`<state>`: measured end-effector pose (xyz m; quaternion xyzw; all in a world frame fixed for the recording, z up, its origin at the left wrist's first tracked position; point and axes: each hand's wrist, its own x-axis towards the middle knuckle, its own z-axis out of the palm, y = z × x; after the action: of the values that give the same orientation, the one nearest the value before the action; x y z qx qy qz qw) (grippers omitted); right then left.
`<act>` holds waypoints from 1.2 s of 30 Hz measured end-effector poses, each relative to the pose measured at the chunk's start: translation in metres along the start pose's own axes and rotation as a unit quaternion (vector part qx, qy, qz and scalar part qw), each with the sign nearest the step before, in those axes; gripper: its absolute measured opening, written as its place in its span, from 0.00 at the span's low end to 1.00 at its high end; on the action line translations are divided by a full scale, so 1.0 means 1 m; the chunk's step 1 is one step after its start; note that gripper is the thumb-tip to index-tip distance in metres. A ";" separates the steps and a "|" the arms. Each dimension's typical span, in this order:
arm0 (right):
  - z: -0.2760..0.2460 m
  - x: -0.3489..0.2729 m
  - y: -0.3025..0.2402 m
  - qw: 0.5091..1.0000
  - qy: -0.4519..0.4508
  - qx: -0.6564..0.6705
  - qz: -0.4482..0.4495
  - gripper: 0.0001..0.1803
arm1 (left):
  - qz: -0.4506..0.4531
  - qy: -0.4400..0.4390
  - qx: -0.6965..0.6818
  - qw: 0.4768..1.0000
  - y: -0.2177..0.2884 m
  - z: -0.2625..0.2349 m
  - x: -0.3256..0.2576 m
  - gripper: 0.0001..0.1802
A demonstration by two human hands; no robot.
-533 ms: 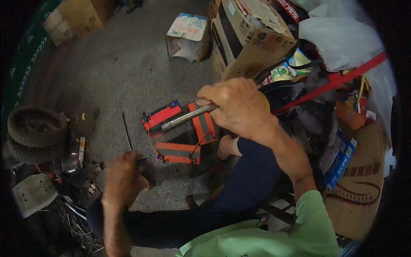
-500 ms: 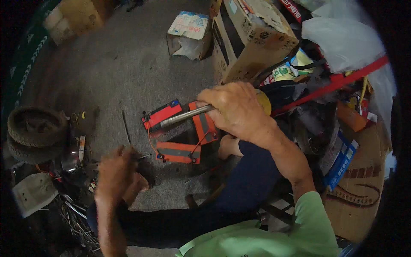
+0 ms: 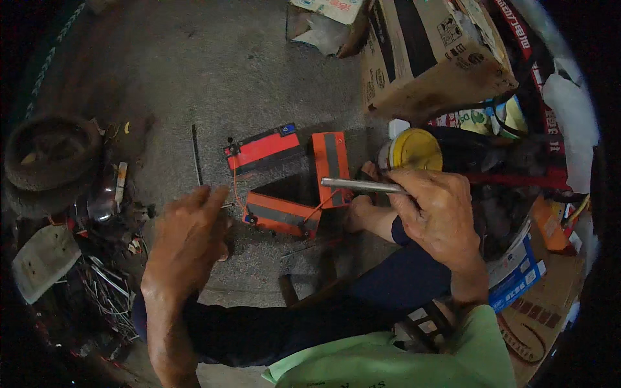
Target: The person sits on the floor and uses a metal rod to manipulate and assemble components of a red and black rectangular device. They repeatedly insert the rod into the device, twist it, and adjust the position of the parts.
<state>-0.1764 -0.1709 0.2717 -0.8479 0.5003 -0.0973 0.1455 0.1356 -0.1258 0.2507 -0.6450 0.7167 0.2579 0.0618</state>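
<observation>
My right hand [image 3: 441,216] is closed around a silver metal rod [image 3: 362,186], whose free end points left over an orange battery [image 3: 333,161]. Beside that battery lie a red-topped battery [image 3: 262,150] and another orange battery [image 3: 283,213] on the floor. Thin wires join their terminals. My left hand [image 3: 187,236] hovers left of the batteries, slightly blurred, its fingers loosely bent and apart with nothing seen in them. A thin metal shaft [image 3: 226,205] shows just past its fingertips, partly hidden by the hand.
A long thin rod [image 3: 196,155] lies on the grey floor. Stacked tyres [image 3: 52,158] and loose metal pieces [image 3: 107,284] are at left. A yellow-lidded tin [image 3: 417,150], a large cardboard box [image 3: 433,64] and a blue carton [image 3: 517,275] crowd the right.
My right hand has moved right and down, carrying the rod from over the red-topped battery. My left hand has shifted slightly right. The whole view has tilted, so the floor things sit higher.
</observation>
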 end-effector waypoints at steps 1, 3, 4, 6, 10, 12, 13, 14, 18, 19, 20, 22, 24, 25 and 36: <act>0.000 0.002 0.000 1.000 -0.005 0.005 0.004 0.11 | -0.015 0.008 0.022 1.000 0.000 -0.001 0.002 0.24; 0.000 0.004 0.000 1.000 -0.015 0.007 0.011 0.11 | -0.041 0.025 0.064 0.997 -0.003 -0.002 0.005 0.25; -0.001 0.004 -0.001 1.000 -0.020 0.005 0.014 0.11 | -0.030 0.022 0.064 0.997 -0.003 -0.002 0.007 0.25; 0.000 0.003 -0.001 1.000 -0.022 0.002 0.013 0.09 | -0.008 0.017 0.063 0.998 -0.003 -0.003 0.012 0.26; 0.003 0.002 -0.005 1.000 -0.029 -0.004 0.000 0.09 | 0.034 0.044 0.054 0.997 -0.009 0.003 0.013 0.26; 0.003 0.002 -0.009 0.999 -0.039 -0.012 0.002 0.10 | 0.034 0.040 0.043 0.998 -0.007 -0.002 0.013 0.26; 0.004 0.002 -0.010 0.999 -0.042 -0.019 0.007 0.10 | 0.026 0.048 0.031 0.998 -0.008 -0.005 0.013 0.25; 0.005 0.002 -0.011 0.999 -0.045 -0.026 0.012 0.10 | 0.018 0.056 0.018 0.998 -0.009 -0.009 0.012 0.25; 0.005 0.003 -0.008 0.998 -0.043 -0.046 0.026 0.09 | -0.043 0.098 -0.095 0.990 -0.021 -0.032 -0.004 0.23; 0.007 0.001 -0.007 0.999 -0.022 -0.046 0.013 0.09 | -0.047 0.139 -0.104 0.984 -0.030 -0.035 -0.012 0.23; 0.009 -0.001 -0.005 0.999 -0.002 -0.047 0.001 0.09 | -0.049 0.178 -0.113 0.976 -0.041 -0.037 -0.023 0.23; 0.014 0.004 -0.011 1.000 -0.003 -0.020 -0.013 0.08 | -0.104 0.225 -0.152 0.957 -0.058 -0.039 -0.060 0.23; 0.015 0.003 -0.011 0.999 0.029 -0.004 -0.025 0.08 | -0.184 0.225 -0.220 0.931 -0.071 -0.025 -0.088 0.22; 0.015 -0.002 -0.008 0.998 0.061 0.000 -0.033 0.08 | -0.176 0.183 -0.213 0.943 -0.088 -0.001 -0.101 0.21; 0.023 0.000 0.004 0.995 0.060 -0.075 0.012 0.09 | -0.201 0.394 -0.203 0.874 -0.054 0.072 -0.165 0.35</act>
<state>-0.1724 -0.1694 0.2489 -0.8429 0.5245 -0.1081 0.0526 0.1961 0.0521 0.2427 -0.8214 0.4687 0.1044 -0.3077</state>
